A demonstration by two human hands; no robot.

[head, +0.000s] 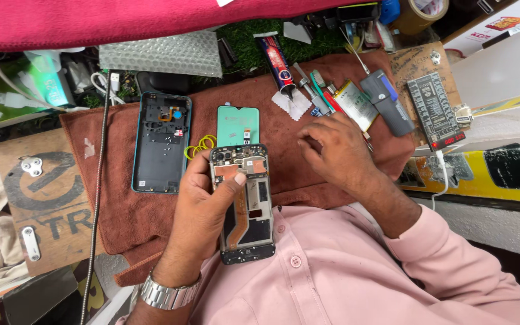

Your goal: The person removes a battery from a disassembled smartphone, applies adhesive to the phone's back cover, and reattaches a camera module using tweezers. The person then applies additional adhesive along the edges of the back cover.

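Observation:
My left hand [203, 201] grips an opened phone body [245, 210] with its inner frame and circuit parts exposed, thumb pressed across its upper part. My right hand [335, 150] rests curled on the brown cloth [145, 210] to the right, fingers bent near several small tools [317, 93]; whether it holds anything is hidden. A teal phone back cover [160, 141] lies inside-up to the left. A green-backed screen panel [238, 124] lies just beyond the held phone, with yellow rubber bands [200, 146] beside it.
A glue tube [277, 60], a flat battery [356, 103], a grey tool [386, 102] and a black tester board [436, 111] lie at the back right. A tape roll [419, 12] stands behind. A bubble-wrap sheet [160, 54] and a braided cable [97, 180] lie left.

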